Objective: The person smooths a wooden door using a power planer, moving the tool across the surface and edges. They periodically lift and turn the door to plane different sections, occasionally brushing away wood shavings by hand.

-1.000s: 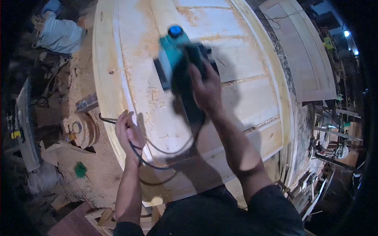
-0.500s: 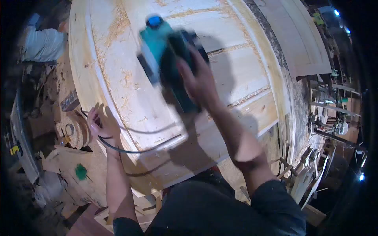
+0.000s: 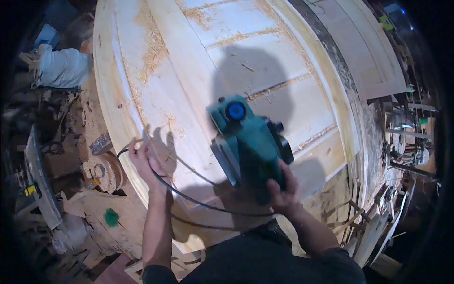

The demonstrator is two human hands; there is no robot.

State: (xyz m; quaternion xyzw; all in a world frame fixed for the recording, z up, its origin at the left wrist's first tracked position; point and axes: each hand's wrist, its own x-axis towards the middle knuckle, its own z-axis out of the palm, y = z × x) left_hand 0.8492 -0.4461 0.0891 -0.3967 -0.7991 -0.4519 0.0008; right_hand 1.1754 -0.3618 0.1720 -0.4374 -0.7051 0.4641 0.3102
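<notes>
My right hand (image 3: 284, 189) is wrapped round the rear handle of a green power planer (image 3: 253, 146) with a blue knob at its front. The planer is over the near part of a pale wooden door panel (image 3: 189, 90) strewn with shavings. At the panel's left edge, my left hand (image 3: 147, 163) has curled fingers, with the planer's black cable (image 3: 203, 204) running across it. The cable passes through or against these fingers and loops back to the planer's rear.
Another wooden panel (image 3: 352, 42) lies at the upper right. Wood scraps (image 3: 373, 232) and frame pieces crowd the lower right. A round wooden piece (image 3: 101, 171), a white sack (image 3: 65, 67) and a green patch (image 3: 111, 217) are on the left.
The planer and my right hand have come back toward my body and to the right. My left hand has shifted right and slightly down, with the cable still at it.
</notes>
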